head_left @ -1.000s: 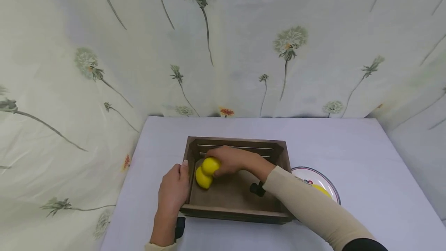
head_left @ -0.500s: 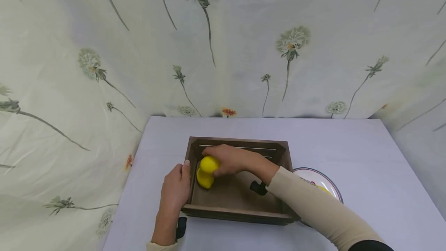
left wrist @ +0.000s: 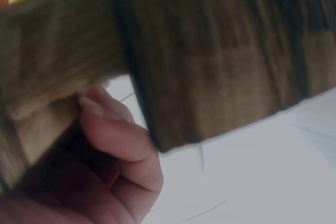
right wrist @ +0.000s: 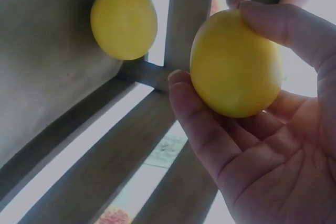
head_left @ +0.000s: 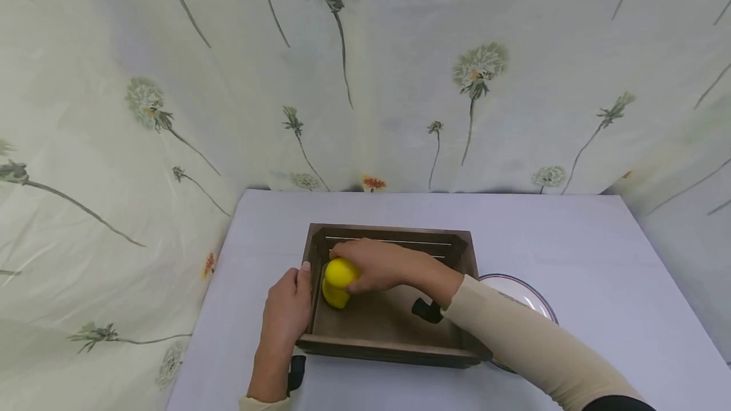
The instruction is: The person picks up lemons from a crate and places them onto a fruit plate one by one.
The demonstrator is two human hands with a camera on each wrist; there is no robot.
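Note:
My right hand (head_left: 377,264) reaches into a brown slatted wooden crate (head_left: 388,349) and holds a yellow lemon (head_left: 341,273) near the left end. In the right wrist view, thumb and fingers curl round this lemon (right wrist: 236,64). Another lemon (head_left: 335,297) lies on the crate floor, just below the held one in the head view and partly hidden by it. On the crate's left wall, my left hand (head_left: 287,304) has its thumb over the rim. Its fingers (left wrist: 118,137) curl against the wooden slats from outside in the left wrist view.
Right of the crate stands a white plate (head_left: 539,302) with a dark rim line, largely covered by the right sleeve (head_left: 531,328). A white cloth (head_left: 599,271) covers the table. Behind it hangs a curtain (head_left: 400,81) printed with dandelions.
My right hand has moved slightly down and left with the lemon, which covers more of the other one. Something yellow on the plate is now hidden by the sleeve. My left hand keeps its grip.

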